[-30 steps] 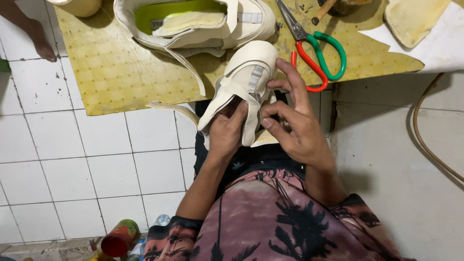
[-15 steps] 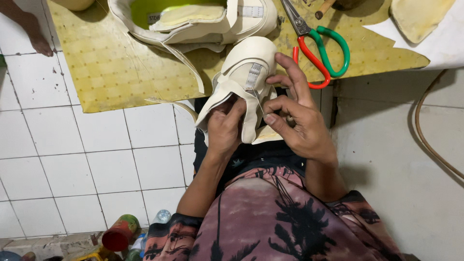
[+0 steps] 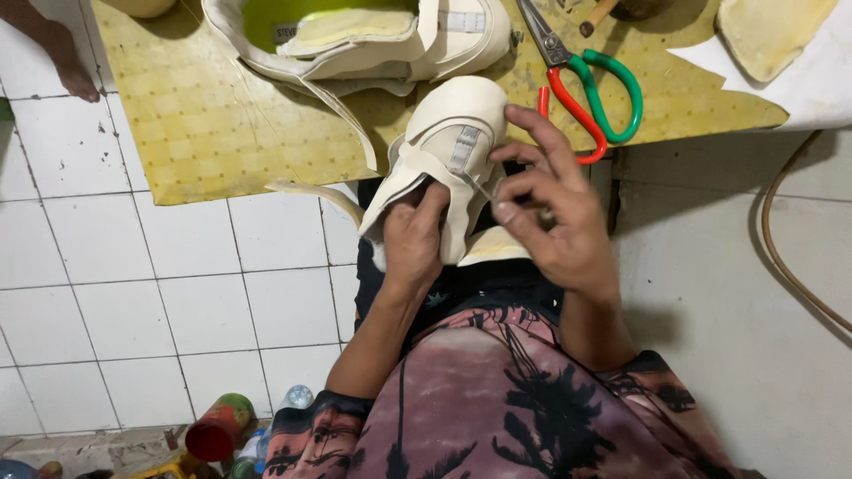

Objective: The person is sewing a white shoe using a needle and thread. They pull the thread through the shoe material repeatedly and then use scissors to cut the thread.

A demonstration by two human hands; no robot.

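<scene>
Cream shoe upper (image 3: 448,151) unmoved since last glance; my left hand (image 3: 415,238) grips its underside, right hand (image 3: 550,208) fingers pinch thread below grey strap (image 3: 463,147), scissors (image 3: 587,84) beside.

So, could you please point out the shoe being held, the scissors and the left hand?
Shoe (image 3: 457,120): head view, on its rounded cream toe.
Scissors (image 3: 593,93): head view, on the red and green handles.
Left hand (image 3: 414,241): head view, on the back of the hand.
</scene>
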